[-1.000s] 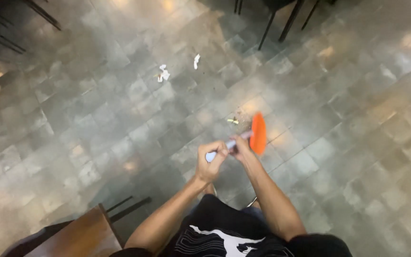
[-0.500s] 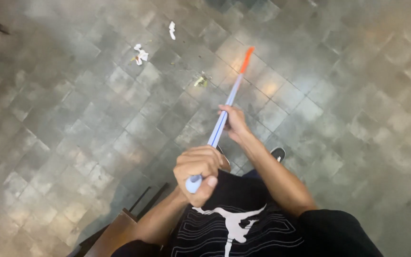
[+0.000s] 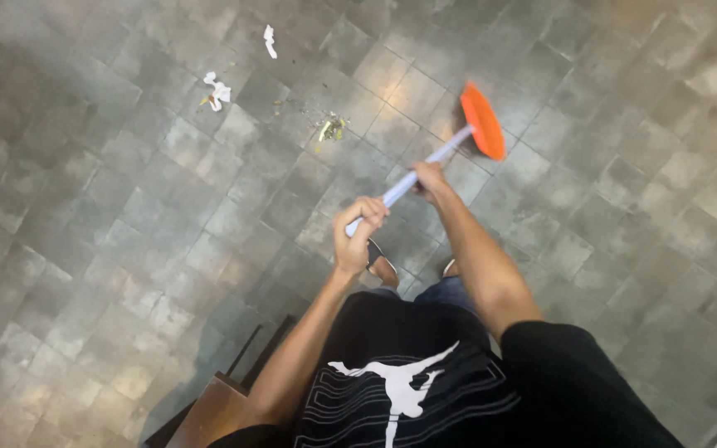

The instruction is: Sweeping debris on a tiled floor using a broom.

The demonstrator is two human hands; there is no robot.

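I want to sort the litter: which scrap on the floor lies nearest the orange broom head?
The small yellowish scrap, just left of the broom head; both white paper scraps lie farther left.

Both arms reach forward, the left hand (image 3: pixel 360 226) fisted nearer the body, the right hand (image 3: pixel 431 180) clenched farther out, slightly right.

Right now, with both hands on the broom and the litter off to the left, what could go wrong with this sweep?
1. The broom head sits right of the yellowish scrap; a hard stroke could scatter its crumbs rather than gather them.
2. The white paper scraps lie farther off and may be missed.
3. The left hand grips the very end of the handle while the right hand holds mid-shaft; the end could slip loose.
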